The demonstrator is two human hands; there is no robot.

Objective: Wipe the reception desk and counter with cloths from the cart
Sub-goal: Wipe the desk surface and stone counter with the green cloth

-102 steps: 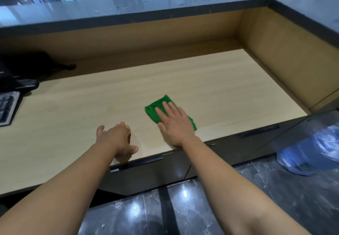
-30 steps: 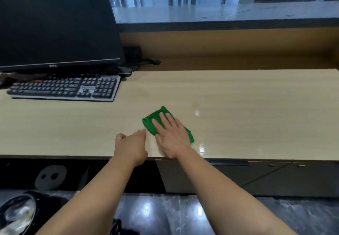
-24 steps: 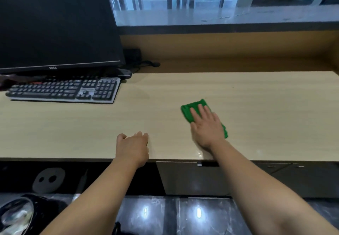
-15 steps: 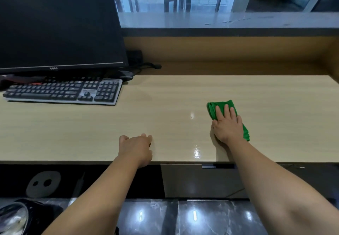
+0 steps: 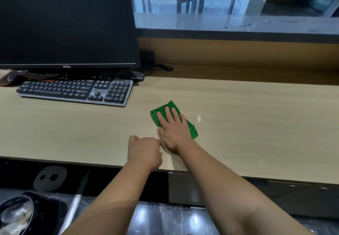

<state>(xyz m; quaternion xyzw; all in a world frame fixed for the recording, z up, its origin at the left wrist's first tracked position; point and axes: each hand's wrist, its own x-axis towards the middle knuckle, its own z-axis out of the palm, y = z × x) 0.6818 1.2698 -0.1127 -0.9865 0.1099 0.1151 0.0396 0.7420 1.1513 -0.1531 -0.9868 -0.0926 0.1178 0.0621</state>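
A folded green cloth (image 5: pixel 191 131) lies on the light wooden desk (image 5: pixel 256 124), a little right of its middle. My right hand (image 5: pixel 174 128) presses flat on the cloth with straight, spread fingers and covers most of it. My left hand (image 5: pixel 145 152) rests near the desk's front edge, just left of the right wrist, fingers loosely curled and holding nothing. The raised grey stone counter (image 5: pixel 238 27) runs along the back, with small spots on its surface.
A black Dell monitor (image 5: pixel 67 23) and a grey keyboard (image 5: pixel 77 91) stand at the left of the desk, with cables (image 5: pixel 156 67) behind. A red and black item (image 5: pixel 12 77) lies at the far left. Dark drawers (image 5: pixel 275 192) sit under the desk.
My right hand has slid the green cloth leftwards across the desk, back beside my left hand. The left hand has stayed near the front edge.
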